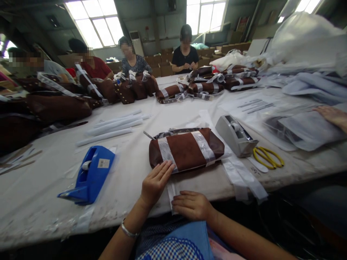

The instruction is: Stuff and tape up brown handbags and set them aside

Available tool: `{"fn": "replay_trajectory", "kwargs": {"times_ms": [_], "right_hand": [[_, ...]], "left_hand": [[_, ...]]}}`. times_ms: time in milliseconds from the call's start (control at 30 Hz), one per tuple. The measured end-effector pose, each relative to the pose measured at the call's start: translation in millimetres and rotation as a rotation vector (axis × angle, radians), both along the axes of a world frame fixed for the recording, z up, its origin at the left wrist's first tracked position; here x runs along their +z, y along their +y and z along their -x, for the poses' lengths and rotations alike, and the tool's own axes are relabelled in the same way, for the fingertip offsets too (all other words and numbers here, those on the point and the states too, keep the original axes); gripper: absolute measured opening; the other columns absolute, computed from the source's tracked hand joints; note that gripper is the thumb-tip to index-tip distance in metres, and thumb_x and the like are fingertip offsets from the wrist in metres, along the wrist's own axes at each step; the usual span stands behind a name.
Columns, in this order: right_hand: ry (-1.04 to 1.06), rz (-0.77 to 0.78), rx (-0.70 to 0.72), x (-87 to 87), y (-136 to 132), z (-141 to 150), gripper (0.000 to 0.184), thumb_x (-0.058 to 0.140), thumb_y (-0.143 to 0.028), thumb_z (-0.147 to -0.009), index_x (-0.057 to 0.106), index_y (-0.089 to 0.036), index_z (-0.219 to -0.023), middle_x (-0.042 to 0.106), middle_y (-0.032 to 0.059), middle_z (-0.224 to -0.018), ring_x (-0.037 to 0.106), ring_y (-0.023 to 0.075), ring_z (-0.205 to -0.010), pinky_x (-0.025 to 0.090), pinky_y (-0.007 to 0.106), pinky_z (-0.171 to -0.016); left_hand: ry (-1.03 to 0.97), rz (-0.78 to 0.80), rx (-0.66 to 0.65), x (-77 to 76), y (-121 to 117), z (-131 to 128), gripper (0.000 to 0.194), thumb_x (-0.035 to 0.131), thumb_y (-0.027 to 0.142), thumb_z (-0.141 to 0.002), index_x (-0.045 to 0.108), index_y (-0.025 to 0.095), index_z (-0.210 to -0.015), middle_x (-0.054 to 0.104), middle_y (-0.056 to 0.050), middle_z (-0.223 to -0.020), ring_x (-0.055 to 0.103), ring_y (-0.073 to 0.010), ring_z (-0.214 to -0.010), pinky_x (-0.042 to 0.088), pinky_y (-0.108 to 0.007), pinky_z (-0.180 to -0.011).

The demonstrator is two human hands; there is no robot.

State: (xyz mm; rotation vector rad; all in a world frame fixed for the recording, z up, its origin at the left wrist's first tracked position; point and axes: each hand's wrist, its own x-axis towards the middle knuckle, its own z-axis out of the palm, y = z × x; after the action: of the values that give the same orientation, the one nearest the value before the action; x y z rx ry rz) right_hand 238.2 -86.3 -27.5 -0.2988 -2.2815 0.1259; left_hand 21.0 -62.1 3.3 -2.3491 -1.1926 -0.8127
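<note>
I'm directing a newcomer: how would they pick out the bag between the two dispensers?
On the white table, find the grey dispenser. Left of it lies the brown bag with two pale bands; unlike the bags farther back, the left hand touches it.

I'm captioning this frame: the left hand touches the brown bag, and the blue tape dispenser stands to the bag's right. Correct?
Not quite: the head view shows the blue tape dispenser standing to the left of the brown bag. The left hand does touch it.

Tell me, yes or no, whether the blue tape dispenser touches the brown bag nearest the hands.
No, the blue tape dispenser stands apart, with white tabletop showing between it and the brown bag.
</note>
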Motion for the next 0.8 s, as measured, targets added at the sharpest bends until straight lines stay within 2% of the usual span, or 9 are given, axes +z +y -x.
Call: {"fn": "replay_trajectory", "kwargs": {"times_ms": [133,400,600,700,800], "right_hand": [[-0.015,0.008,0.020,-1.9,0,-8,0.016,0.059,-0.016,-0.095,0.070,-0.021,-0.106,0.078,0.0030,-0.105,0.072,0.0137,-0.103,0.057,0.029,-0.097],[-0.035,0.094,0.042,1.2,-4,-14,0.016,0.059,-0.018,-0.096,0.068,-0.017,-0.109,0.078,0.0037,-0.104,0.071,0.0148,-0.104,0.057,0.028,-0.095],[-0.199,0.106,-0.044,-0.1,5,-18,0.038,0.047,-0.013,-0.097,0.058,-0.017,-0.134,0.072,0.0106,-0.121,0.062,0.0197,-0.121,0.051,0.040,-0.105],[-0.241,0.160,0.002,2.7,9,-19,0.036,0.046,-0.016,-0.097,0.060,-0.017,-0.130,0.073,0.0118,-0.119,0.063,0.0205,-0.119,0.049,0.042,-0.107],[-0.236,0.211,0.045,7.5,15,-19,0.029,0.050,-0.017,-0.096,0.064,-0.019,-0.122,0.074,0.0105,-0.115,0.066,0.0200,-0.114,0.050,0.039,-0.105]], "left_hand": [[0.000,0.007,0.018,-8.8,-1,3,0.054,0.054,0.011,-0.096,0.043,0.021,-0.148,0.059,-0.005,-0.141,0.052,-0.0206,-0.134,0.049,-0.036,-0.111],[0.008,0.002,0.011,-13.8,-1,4,0.052,0.052,0.010,-0.097,0.044,0.019,-0.147,0.058,-0.006,-0.141,0.052,-0.0205,-0.134,0.048,-0.038,-0.111],[-0.008,0.036,-0.003,-19.3,-3,3,0.049,0.044,0.009,-0.099,0.044,0.019,-0.147,0.058,-0.007,-0.141,0.052,-0.0204,-0.133,0.048,-0.040,-0.112],[0.006,0.039,0.007,-18.9,-4,2,0.049,0.043,0.008,-0.099,0.045,0.018,-0.146,0.057,-0.007,-0.142,0.051,-0.0205,-0.135,0.047,-0.040,-0.112],[0.026,0.038,0.009,-17.3,-5,3,0.048,0.042,0.008,-0.099,0.044,0.017,-0.147,0.056,-0.007,-0.143,0.050,-0.0207,-0.135,0.048,-0.040,-0.111]]}}
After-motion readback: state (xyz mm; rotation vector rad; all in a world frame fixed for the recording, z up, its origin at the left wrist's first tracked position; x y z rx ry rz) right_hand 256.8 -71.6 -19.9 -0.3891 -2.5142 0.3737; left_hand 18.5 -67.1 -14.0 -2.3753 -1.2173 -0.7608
